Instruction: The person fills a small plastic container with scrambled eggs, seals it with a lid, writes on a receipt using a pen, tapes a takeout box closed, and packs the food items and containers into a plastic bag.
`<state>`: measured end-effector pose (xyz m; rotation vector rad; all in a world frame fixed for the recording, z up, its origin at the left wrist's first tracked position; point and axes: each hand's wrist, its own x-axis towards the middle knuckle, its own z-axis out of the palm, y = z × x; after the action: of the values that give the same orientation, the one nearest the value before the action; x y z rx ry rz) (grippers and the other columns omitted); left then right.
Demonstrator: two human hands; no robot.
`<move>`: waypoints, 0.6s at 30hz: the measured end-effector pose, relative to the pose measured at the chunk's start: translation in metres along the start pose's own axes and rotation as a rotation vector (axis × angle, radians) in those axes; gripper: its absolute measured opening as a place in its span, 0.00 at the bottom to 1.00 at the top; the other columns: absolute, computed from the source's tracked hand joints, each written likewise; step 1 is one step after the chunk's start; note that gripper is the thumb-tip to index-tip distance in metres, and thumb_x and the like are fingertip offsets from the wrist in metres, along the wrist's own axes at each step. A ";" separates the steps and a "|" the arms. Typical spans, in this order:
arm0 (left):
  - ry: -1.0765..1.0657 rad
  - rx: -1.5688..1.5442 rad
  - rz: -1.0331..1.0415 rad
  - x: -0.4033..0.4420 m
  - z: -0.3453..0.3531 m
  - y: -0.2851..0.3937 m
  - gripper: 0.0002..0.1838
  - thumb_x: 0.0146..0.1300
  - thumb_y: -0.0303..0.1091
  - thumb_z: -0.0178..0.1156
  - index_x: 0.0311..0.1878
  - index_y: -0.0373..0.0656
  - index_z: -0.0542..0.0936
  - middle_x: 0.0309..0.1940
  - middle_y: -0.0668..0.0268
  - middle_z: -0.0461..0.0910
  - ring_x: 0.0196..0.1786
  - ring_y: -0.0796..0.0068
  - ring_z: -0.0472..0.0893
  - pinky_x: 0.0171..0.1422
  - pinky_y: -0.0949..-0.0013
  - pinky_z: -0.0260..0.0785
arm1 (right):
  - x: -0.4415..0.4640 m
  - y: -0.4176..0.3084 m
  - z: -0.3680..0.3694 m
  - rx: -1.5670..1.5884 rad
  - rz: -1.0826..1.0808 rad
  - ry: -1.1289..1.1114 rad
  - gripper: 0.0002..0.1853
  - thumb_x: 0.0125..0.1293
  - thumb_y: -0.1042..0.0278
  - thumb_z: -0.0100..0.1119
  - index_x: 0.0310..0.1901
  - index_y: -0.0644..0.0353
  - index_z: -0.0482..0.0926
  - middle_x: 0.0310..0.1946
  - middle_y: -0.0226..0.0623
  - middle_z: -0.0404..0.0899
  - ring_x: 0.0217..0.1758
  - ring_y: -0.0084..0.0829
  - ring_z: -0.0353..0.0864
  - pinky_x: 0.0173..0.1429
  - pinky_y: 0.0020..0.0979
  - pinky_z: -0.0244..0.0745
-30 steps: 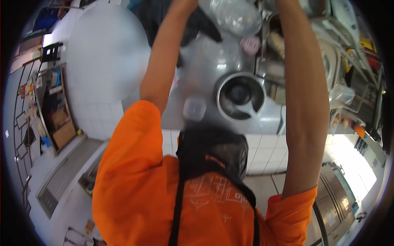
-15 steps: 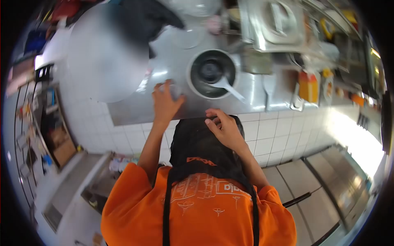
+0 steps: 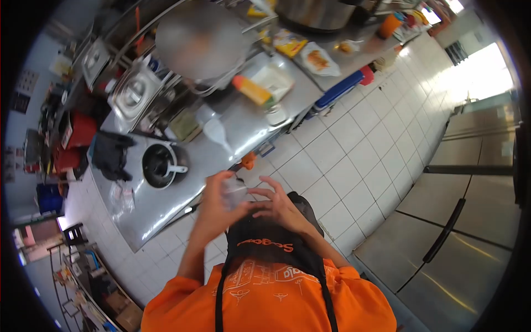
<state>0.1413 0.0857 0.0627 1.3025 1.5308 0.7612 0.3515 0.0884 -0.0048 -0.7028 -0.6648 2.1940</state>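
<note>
Centrally, the left hand [image 3: 213,207] holds a clear container [image 3: 235,192] between thumb and fingers, in a narrow grip. The container is in the air in front of the black apron [image 3: 263,240], just off the edge of the steel table [image 3: 152,213]. Its outline is blurred, its far side is partly hidden by the fingers, and its contents cannot be made out.

The right hand [image 3: 279,210] is beside the container, with fingers parted and bent toward it. Whether these fingertips touch or grip the container cannot be told.

On the table, a bowl [image 3: 149,169] carries a white spoon [image 3: 177,169]; the handle lies over the rim, and the dark interior is hard to read. Beside the bowl lies a black cloth-like item [image 3: 110,155], its exact kind unclear. A crumpled clear plastic bag [image 3: 121,200] lies near the table's left end.

Farther along stands an orange-and-yellow carton [image 3: 253,91]; its label is illegible. A round blurred patch hides the area above the metal pan lid [image 3: 134,94]. A large pot [image 3: 315,14] is cut off by the top edge.
</note>
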 end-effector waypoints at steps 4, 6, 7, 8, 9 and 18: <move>-0.009 0.219 0.474 0.066 0.159 0.080 0.43 0.55 0.37 0.70 0.72 0.37 0.63 0.59 0.46 0.70 0.62 0.45 0.71 0.66 0.50 0.67 | -0.041 -0.092 -0.054 -0.083 -0.302 0.182 0.42 0.75 0.42 0.54 0.78 0.52 0.47 0.74 0.49 0.59 0.67 0.39 0.72 0.67 0.38 0.72; -0.011 0.214 0.668 0.102 0.216 0.110 0.50 0.54 0.36 0.70 0.77 0.37 0.54 0.60 0.44 0.68 0.62 0.41 0.69 0.70 0.47 0.62 | -0.062 -0.141 -0.094 0.038 -0.399 0.209 0.43 0.74 0.43 0.57 0.78 0.52 0.47 0.75 0.51 0.58 0.67 0.43 0.73 0.67 0.40 0.74; -0.094 0.207 0.682 0.111 0.234 0.132 0.54 0.52 0.36 0.72 0.78 0.38 0.52 0.62 0.44 0.67 0.63 0.40 0.69 0.70 0.47 0.62 | -0.072 -0.162 -0.109 0.004 -0.439 0.226 0.46 0.70 0.40 0.61 0.78 0.53 0.47 0.73 0.50 0.60 0.71 0.43 0.69 0.69 0.43 0.72; -0.173 0.200 0.708 0.121 0.250 0.154 0.58 0.49 0.37 0.74 0.80 0.39 0.49 0.63 0.44 0.66 0.63 0.40 0.69 0.70 0.47 0.62 | -0.082 -0.183 -0.124 -0.037 -0.488 0.238 0.50 0.66 0.37 0.64 0.78 0.54 0.48 0.72 0.48 0.61 0.75 0.44 0.65 0.72 0.47 0.70; -0.243 0.189 0.726 0.130 0.265 0.168 0.59 0.50 0.38 0.75 0.80 0.40 0.48 0.65 0.46 0.65 0.65 0.43 0.69 0.71 0.50 0.62 | -0.092 -0.200 -0.139 -0.063 -0.525 0.249 0.50 0.66 0.36 0.64 0.78 0.55 0.48 0.72 0.48 0.62 0.75 0.44 0.65 0.71 0.47 0.71; -0.579 -0.452 0.478 0.295 0.410 0.245 0.56 0.58 0.54 0.75 0.80 0.41 0.51 0.64 0.58 0.70 0.69 0.67 0.69 0.74 0.64 0.60 | -0.095 -0.356 -0.286 -0.574 -0.768 0.385 0.46 0.67 0.48 0.69 0.76 0.57 0.52 0.73 0.46 0.59 0.74 0.42 0.66 0.74 0.43 0.66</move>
<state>0.6193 0.3807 0.0597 1.3865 0.5506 0.8626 0.7644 0.3003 0.0440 -0.9247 -1.1393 1.1278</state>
